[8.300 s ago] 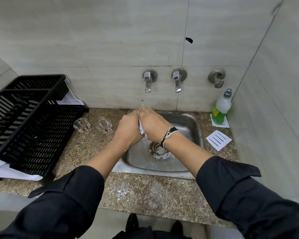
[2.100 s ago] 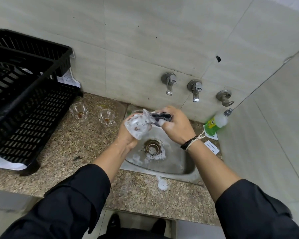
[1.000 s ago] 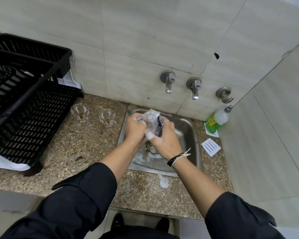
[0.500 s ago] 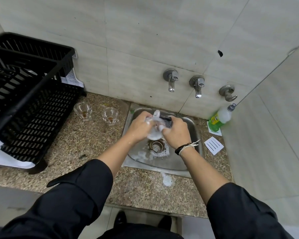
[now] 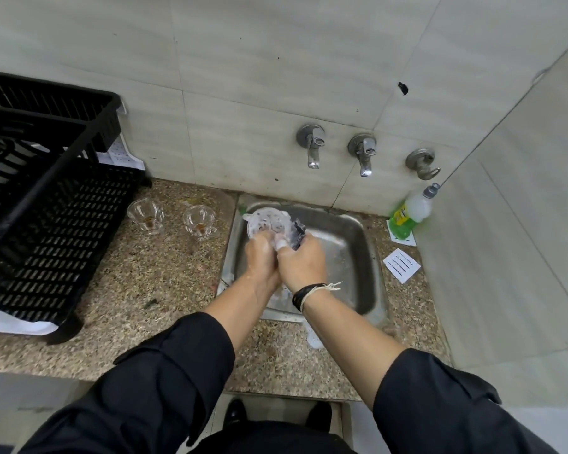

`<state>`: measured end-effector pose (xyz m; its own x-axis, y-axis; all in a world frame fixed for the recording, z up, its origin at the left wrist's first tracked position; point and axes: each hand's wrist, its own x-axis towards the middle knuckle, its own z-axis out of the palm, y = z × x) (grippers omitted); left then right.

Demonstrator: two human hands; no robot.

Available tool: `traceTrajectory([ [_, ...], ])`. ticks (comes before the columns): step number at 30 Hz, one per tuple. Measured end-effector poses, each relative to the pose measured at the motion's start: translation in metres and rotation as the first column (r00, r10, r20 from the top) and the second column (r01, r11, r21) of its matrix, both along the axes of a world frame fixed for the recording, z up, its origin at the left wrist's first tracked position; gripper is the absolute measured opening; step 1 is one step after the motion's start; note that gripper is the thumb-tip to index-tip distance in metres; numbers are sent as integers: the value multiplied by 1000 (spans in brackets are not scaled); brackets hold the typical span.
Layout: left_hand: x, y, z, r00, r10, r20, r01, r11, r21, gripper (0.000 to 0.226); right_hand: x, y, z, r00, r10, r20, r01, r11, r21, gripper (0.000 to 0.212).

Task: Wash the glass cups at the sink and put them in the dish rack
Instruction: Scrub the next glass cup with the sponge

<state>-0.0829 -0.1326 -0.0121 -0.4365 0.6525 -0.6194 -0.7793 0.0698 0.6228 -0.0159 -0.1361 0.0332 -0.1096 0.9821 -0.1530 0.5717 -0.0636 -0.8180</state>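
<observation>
Premises: a small tiled wash-up corner of a kitchen or pantry. Evidence: steel sink (image 5: 358, 244) set in a speckled granite counter (image 5: 151, 283), wall-mounted taps (image 5: 312, 149), black plastic dish rack (image 5: 46, 204), green dish-soap bottle (image 5: 407, 214), used glass cups (image 5: 145, 213).

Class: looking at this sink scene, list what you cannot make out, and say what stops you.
- Head view: the sink drain, hidden by both hands.
- Dish rack left part, cut off by the frame edge.
- Soap bottle label, too small.
- Dark scrubber, blurred, mostly inside the right hand.
</observation>
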Motion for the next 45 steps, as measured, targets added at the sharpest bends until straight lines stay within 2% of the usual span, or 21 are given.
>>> traceTrajectory([
  [3,0,3,11,999,-35,22,34,998,45,16,-3,15,0,985,-113,-128,94,985,-146,34],
  [6,5,6,8,994,-100,50,96,992,76,30,-6,27,0,968,-174,-179,138,971,-195,27],
  [9,10,4,0,980,-192,-50,194,980,42,39,0,30,-3,981,-156,-118,145,984,-101,17],
  [12,4,-3,-4,920,-296,-258,307,952,1,40,19,40,-1,1000,-3,29,-1,991,136,19],
  [14,-5,-10,-2,792,-328,-515,328,940,-94,60,30,50,2,979,113,170,-154,956,248,19],
  [16,-15,-12,0,557,-300,-775,308,941,-142,74,34,57,3,928,198,316,-297,904,306,19],
  [18,-26,-3,4,351,-301,-886,325,927,-187,55,31,59,6,878,267,397,-406,855,323,24],
  [19,-29,2,8,282,-311,-908,313,924,-220,44,30,57,7,880,279,384,-413,849,331,24],
  [20,-30,8,13,274,-304,-912,283,932,-226,36,28,54,12,906,265,329,-372,870,323,22],
  [21,-29,11,18,316,-283,-906,248,946,-209,28,28,52,14,944,217,248,-288,909,302,21],
  [23,-20,19,22,510,-238,-826,171,970,-174,16,25,47,17,994,72,83,-85,982,169,24],
  [25,-10,27,20,751,-176,-636,114,984,-138,17,19,38,11,999,-26,-47,26,1000,-1,26],
  [27,-8,35,15,879,-101,-467,53,992,-114,24,11,29,1,974,-100,-203,73,988,-138,31],
  [29,-8,38,11,918,-93,-384,60,993,-98,30,5,31,-10,931,-196,-308,118,960,-254,42],
  [31,-1,36,7,933,-123,-338,115,992,-44,37,7,56,-34,910,-232,-343,136,950,-280,49],
  [33,7,33,4,944,-120,-307,119,993,-24,40,9,59,-25,921,-238,-308,148,946,-288,54],
  [37,-6,45,2,970,20,-241,-39,996,-75,39,8,27,-7,969,-157,-193,113,969,-219,38],
  [40,-8,47,-2,970,11,-241,-37,994,-104,36,8,29,-12,945,-159,-285,75,956,-284,33],
  [42,-6,46,-5,955,-22,-297,-11,994,-108,36,10,46,-19,918,-172,-357,36,934,-357,39],
  [44,-10,46,-5,952,22,-305,-54,994,-97,30,17,48,-12,884,-179,-431,-39,892,-450,46],
  [45,-14,46,-5,962,46,-268,-77,992,-105,27,20,45,-7,860,-191,-473,-92,854,-513,41],
])
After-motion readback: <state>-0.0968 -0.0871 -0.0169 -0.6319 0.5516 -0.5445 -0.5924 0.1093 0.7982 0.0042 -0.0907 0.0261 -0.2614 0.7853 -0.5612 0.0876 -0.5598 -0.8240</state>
